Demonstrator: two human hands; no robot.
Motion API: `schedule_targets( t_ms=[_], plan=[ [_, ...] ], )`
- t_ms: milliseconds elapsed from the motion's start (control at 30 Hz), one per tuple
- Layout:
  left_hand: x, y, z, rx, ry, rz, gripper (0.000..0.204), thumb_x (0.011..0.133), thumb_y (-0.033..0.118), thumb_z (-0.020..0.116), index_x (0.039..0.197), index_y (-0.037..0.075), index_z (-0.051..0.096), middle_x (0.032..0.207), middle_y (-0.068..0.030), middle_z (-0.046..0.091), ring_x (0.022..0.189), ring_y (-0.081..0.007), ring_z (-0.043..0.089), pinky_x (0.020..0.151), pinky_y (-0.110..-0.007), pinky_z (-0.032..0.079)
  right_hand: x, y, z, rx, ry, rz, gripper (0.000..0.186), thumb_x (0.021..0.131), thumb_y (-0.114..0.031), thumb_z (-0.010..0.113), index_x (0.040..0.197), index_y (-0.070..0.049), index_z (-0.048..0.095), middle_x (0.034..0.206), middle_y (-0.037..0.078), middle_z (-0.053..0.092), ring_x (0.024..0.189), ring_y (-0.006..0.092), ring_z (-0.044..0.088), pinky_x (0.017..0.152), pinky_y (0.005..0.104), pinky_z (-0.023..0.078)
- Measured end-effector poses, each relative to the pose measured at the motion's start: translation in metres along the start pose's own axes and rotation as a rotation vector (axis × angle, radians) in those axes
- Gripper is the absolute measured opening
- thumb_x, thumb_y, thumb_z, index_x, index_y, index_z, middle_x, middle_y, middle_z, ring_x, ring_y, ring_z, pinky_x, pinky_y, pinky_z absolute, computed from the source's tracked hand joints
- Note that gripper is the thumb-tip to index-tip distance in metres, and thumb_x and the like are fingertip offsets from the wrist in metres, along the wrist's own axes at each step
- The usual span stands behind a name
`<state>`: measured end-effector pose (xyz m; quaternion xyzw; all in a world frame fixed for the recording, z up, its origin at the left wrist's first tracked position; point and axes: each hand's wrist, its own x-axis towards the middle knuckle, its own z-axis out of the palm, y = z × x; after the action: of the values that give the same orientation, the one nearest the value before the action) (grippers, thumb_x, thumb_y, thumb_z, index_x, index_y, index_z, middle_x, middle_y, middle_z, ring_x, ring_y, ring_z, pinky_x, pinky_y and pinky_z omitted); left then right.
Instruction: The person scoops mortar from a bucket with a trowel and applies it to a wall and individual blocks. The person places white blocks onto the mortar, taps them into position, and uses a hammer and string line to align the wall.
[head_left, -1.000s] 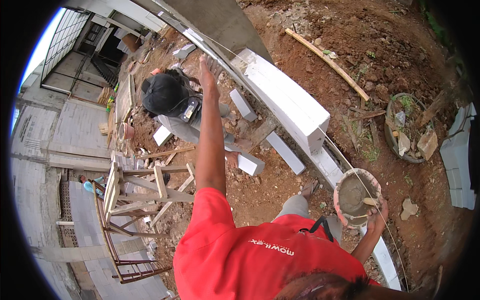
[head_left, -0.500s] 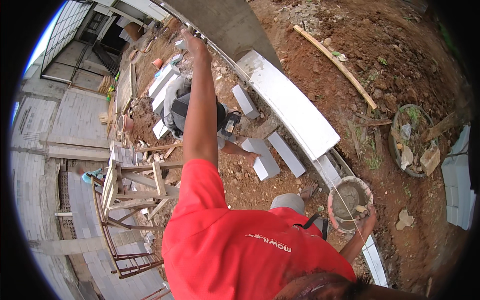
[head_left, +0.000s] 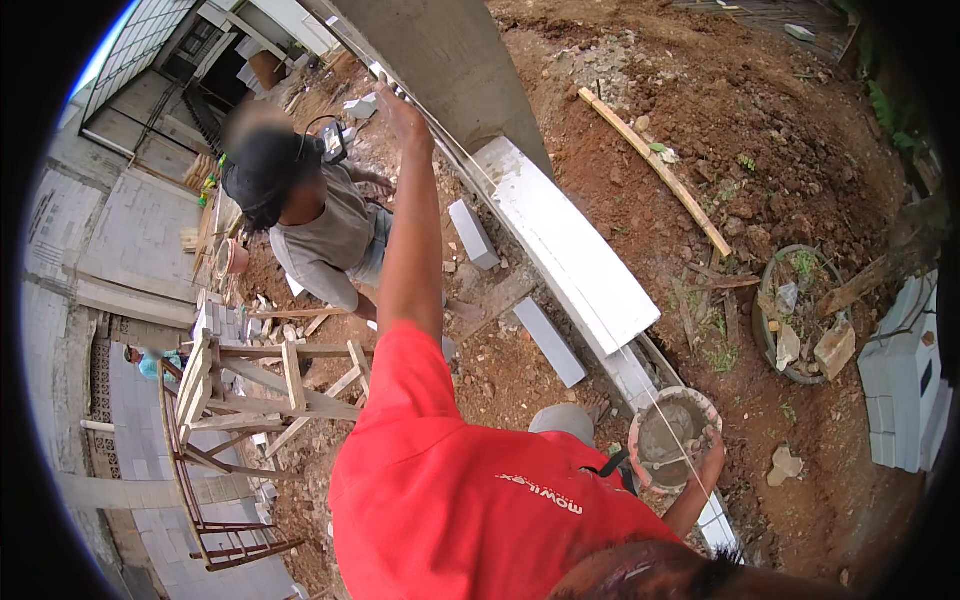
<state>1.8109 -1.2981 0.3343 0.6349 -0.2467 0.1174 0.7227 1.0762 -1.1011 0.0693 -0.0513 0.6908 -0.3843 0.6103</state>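
My left arm stretches far forward, and my left hand [head_left: 404,118] is raised near the foot of a concrete column, fingers apart, with nothing visible in it. At the right, my right hand [head_left: 711,462] grips the rim of a round bucket [head_left: 637,462] containing grey wet mortar [head_left: 660,436]. A small tool handle seems to lie in the mortar; its kind is unclear. The bucket stands at the low wall, beside a row of white blocks [head_left: 575,245]. A taut string [head_left: 630,362] runs along the wall and across the bucket.
A co-worker in a black cap and grey shirt [head_left: 318,240] stands left of my arm. Loose blocks [head_left: 550,342] lie on the soil near the wall. Wooden trestles [head_left: 290,380] stand at left. At right are a timber strip [head_left: 655,170], a debris-filled tub [head_left: 765,330] and stacked blocks [head_left: 895,400].
The co-worker has straightened up from bending; the block under their hand is no longer visible there. My left hand stays raised and my right hand stays at the bucket; the view has shifted slightly.
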Motion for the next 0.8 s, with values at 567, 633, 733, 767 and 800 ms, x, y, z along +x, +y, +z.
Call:
schedule_targets(
  t_ms=[567,633,733,767,800],
  plan=[
    [0.006,-0.006,-0.010,-0.122,-0.106,-0.252,0.071,0.109,0.058,0.031,0.141,0.001,0.059,0.138,-0.0216,0.062,0.127,-0.0342,0.060,0.108,-0.043,0.044,0.056,0.023,-0.004,0.105,-0.156,-0.100,0.023,0.086,-0.024,0.068,0.105,-0.011,0.070,0.080,-0.003,0.054,0.064,0.0125,0.051,0.056,0.0278,0.042],
    [0.019,-0.003,-0.014,0.097,-0.060,0.072,0.071,0.109,0.059,0.032,0.145,0.002,0.056,0.140,-0.0222,0.061,0.128,-0.0355,0.059,0.110,-0.043,0.043,0.058,0.028,-0.009,0.070,-0.216,-0.090,0.026,0.086,-0.024,0.069,0.109,-0.011,0.071,0.082,-0.002,0.056,0.066,0.0131,0.051,0.058,0.0290,0.044],
    [-0.002,-0.015,-0.008,-0.042,-0.122,-0.245,0.070,0.109,0.056,0.032,0.148,0.003,0.052,0.145,-0.0237,0.057,0.133,-0.0375,0.055,0.114,-0.042,0.039,0.032,0.016,0.000,-0.019,-0.151,-0.084,0.030,0.088,-0.030,0.071,0.112,-0.012,0.070,0.093,0.001,0.060,0.079,0.0170,0.056,0.072,0.0320,0.048],
    [-0.021,-0.007,0.005,-0.050,-0.142,-0.346,0.069,0.109,0.055,0.032,0.150,0.003,0.051,0.146,-0.0237,0.057,0.135,-0.0375,0.054,0.115,-0.042,0.038,0.025,0.014,-0.002,-0.026,-0.114,-0.083,0.031,0.088,-0.032,0.072,0.112,-0.012,0.070,0.095,0.001,0.061,0.082,0.0179,0.057,0.075,0.0330,0.049],
    [-0.023,0.002,-0.002,-0.042,-0.134,-0.420,0.068,0.109,0.055,0.032,0.151,0.004,0.050,0.147,-0.0237,0.056,0.136,-0.0375,0.052,0.116,-0.041,0.037,0.022,0.014,0.001,-0.042,-0.117,-0.072,0.032,0.089,-0.033,0.072,0.113,-0.013,0.070,0.097,0.002,0.062,0.085,0.0187,0.057,0.078,0.0341,0.049]
  ],
)
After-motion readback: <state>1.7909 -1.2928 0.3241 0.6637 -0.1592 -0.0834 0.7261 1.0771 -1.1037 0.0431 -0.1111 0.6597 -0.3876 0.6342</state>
